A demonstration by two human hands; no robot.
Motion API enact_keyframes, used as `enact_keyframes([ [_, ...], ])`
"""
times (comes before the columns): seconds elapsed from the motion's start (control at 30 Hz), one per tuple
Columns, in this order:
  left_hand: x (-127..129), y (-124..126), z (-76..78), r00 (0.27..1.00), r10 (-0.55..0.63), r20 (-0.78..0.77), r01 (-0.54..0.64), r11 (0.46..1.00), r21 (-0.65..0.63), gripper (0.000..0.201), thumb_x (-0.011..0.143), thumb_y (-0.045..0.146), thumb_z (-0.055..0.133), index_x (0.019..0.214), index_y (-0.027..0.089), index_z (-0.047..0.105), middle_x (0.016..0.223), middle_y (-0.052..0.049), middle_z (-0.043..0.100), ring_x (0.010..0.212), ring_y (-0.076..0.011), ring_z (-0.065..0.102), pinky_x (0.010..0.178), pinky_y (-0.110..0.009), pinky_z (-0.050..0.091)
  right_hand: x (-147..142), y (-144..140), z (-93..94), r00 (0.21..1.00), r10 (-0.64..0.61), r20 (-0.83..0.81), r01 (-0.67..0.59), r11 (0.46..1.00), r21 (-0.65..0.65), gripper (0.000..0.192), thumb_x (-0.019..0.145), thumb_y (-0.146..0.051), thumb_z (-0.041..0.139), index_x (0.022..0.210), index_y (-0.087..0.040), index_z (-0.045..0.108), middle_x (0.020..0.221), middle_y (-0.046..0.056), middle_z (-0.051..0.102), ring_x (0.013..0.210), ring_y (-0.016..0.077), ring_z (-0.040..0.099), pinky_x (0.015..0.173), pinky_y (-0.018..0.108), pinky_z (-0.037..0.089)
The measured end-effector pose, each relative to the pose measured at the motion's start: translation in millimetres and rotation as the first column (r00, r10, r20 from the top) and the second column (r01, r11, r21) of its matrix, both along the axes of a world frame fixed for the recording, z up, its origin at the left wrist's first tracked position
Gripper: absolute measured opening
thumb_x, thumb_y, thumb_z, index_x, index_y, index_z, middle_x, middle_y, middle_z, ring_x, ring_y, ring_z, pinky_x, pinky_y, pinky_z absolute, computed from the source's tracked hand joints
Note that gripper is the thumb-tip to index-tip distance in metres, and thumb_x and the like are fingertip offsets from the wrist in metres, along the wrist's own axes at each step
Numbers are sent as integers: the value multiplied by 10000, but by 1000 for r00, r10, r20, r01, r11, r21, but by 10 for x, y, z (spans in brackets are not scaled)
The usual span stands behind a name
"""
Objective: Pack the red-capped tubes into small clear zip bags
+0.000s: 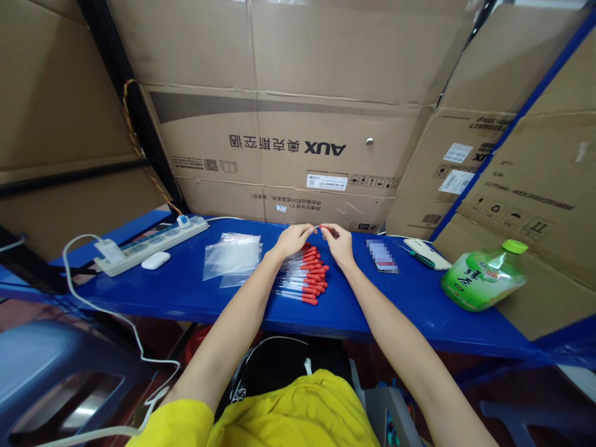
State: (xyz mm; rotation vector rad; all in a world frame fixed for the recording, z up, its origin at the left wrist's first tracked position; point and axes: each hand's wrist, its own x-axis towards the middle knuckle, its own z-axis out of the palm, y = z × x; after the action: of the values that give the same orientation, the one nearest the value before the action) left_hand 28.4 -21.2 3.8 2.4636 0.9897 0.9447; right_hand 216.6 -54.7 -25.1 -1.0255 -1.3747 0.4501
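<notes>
A row of clear tubes with red caps (305, 276) lies on the blue shelf (195, 298) in front of me. My left hand (292, 239) and my right hand (339, 242) meet just behind the row. Between their fingertips they pinch one red-capped tube (320, 228), held level above the shelf. A stack of clear plastic bags (233, 253) lies left of the tubes.
A white power strip (151, 243) with a charger and a white cable sits at the left, a white oval case (155, 260) beside it. A phone (382, 256), a small screwdriver (421, 256) and a green drink bottle (484, 276) lie at the right. Cardboard boxes (298, 149) wall the back.
</notes>
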Motion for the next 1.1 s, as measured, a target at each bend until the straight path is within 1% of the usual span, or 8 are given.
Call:
enact_keyframes([
  [0.1,-2,25,1,998,-55,25,55,998,-11,392,1054,400,431,1122,204,764,1207,-69,769,1135,-227,690,1033,-327,491,11,7,-11,1000,7,7,-7,1000,-10,365,858,-523,684,1002,-198,767,930,81,789,770,226,719,778,359,606],
  [0.23,5,40,-8,991,-107,80,109,994,-19,382,1045,347,452,1118,147,770,1173,-113,770,1095,-229,699,1040,-344,496,18,17,-28,999,34,9,-34,999,-23,374,854,-528,681,1000,-195,769,897,76,789,762,226,726,772,358,609],
  [0.33,12,31,-8,988,-127,90,129,991,-18,387,1051,344,449,1131,143,770,1162,-116,769,1071,-227,699,1015,-339,502,31,19,-35,999,52,-7,-52,998,-21,381,848,-527,688,1000,-189,774,880,75,791,758,228,733,775,363,613],
  [0.5,22,16,3,987,-153,52,153,988,3,386,1058,339,449,1145,142,770,1153,-118,771,1056,-230,690,983,-339,495,69,5,-29,997,79,-24,-79,997,-20,378,821,-526,722,982,-189,780,856,68,795,727,235,743,758,373,617],
  [0.8,6,23,14,987,-157,-17,158,985,70,386,1065,348,444,1122,155,773,1046,-115,763,941,-218,669,900,-322,485,100,-30,12,996,85,14,-85,996,-32,334,818,-502,723,946,-200,788,872,69,803,727,245,749,747,376,616],
  [0.93,4,28,18,989,-138,-59,142,987,79,385,1067,342,433,1139,170,770,1020,-109,748,936,-216,658,902,-313,480,124,-53,29,994,81,74,-79,996,-32,327,834,-503,712,954,-210,790,881,66,804,742,249,753,756,378,615],
  [1.1,-5,49,12,986,-107,-127,121,987,106,361,1056,292,442,1136,172,772,973,-106,725,928,-222,647,894,-312,476,135,-79,31,986,62,158,-60,998,-22,310,862,-490,689,956,-214,793,872,66,802,736,247,750,761,380,609],
])
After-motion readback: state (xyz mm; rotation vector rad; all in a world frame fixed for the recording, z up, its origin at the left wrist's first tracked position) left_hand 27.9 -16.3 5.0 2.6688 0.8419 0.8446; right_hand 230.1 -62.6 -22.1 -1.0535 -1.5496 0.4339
